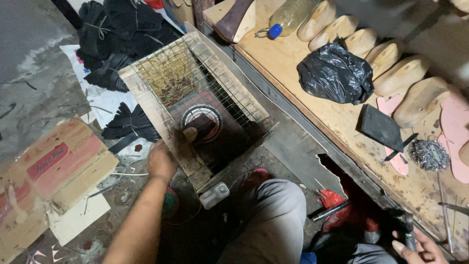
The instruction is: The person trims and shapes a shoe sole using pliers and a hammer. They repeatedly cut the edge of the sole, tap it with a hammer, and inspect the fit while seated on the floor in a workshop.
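Note:
My left hand (161, 160) rests on the near left edge of a wooden box (146, 105) that has a wire mesh (195, 78) over its top, and its fingers curl over the frame. Inside the box a round metal ring (201, 121) sits on a dark reddish base. My right hand (421, 247) is at the bottom right corner, its fingers around a dark tool (406, 226) below the bench edge. My knee in grey trousers (273, 210) and my foot in a red sandal (251, 177) are just in front of the box.
A small white plastic container (215, 194) lies by the box. The wooden bench (293, 68) on the right carries several wooden shoe lasts (391, 61), a black plastic bag (334, 73), a bottle (288, 17), pink soles (457, 129) and tacks (429, 154). Cardboard (49, 171) and black strap bundles (128, 123) lie left.

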`<move>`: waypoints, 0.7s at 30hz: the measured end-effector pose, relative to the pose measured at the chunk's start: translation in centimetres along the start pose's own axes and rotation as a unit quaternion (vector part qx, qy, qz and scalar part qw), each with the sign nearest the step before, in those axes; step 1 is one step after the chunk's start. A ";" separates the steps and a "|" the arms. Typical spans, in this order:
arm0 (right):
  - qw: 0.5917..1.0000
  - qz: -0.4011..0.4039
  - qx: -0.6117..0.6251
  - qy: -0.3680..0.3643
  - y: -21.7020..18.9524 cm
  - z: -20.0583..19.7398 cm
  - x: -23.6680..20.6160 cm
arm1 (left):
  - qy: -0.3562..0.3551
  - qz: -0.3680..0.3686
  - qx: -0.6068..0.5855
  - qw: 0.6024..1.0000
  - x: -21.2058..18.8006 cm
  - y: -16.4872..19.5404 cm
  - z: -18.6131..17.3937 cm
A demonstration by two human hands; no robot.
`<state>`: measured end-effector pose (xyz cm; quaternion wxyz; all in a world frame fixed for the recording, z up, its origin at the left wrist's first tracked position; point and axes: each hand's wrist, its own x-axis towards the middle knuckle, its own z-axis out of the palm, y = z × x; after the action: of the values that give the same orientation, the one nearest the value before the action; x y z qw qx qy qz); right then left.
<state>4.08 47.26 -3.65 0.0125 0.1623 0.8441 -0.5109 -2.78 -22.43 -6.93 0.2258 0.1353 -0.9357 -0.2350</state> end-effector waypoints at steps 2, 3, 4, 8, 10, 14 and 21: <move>0.997 -0.040 0.037 -0.053 0.0 -0.2 0.6 | -0.023 -0.046 0.040 0.998 -0.1 -0.2 0.0; 0.993 -0.060 0.055 -0.080 0.0 -0.2 0.7 | -0.035 -0.069 0.059 0.995 -0.2 -0.3 0.1; 0.996 -0.043 0.042 -0.059 0.0 -0.3 0.8 | -0.036 -0.063 0.058 0.996 -0.2 -0.4 0.0; 1.000 -0.005 0.020 -0.013 0.1 -0.1 0.7 | -0.035 -0.050 0.062 0.996 -0.4 -0.7 0.1; 1.000 -0.007 0.021 -0.014 0.2 -0.1 0.5 | -0.035 -0.054 0.071 0.995 -0.4 -0.8 0.2; 1.000 -0.014 0.027 -0.009 0.4 0.0 0.1 | -0.043 -0.058 0.095 0.993 -0.5 -0.7 0.3; 0.998 -0.039 0.052 0.013 0.9 0.2 -0.4 | -0.030 -0.031 0.077 0.996 -0.7 -0.3 -0.1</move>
<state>4.65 47.38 -4.41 -0.0266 0.1363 0.8221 -0.5521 -2.10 -22.46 -7.23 0.1796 0.1745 -0.9525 -0.1735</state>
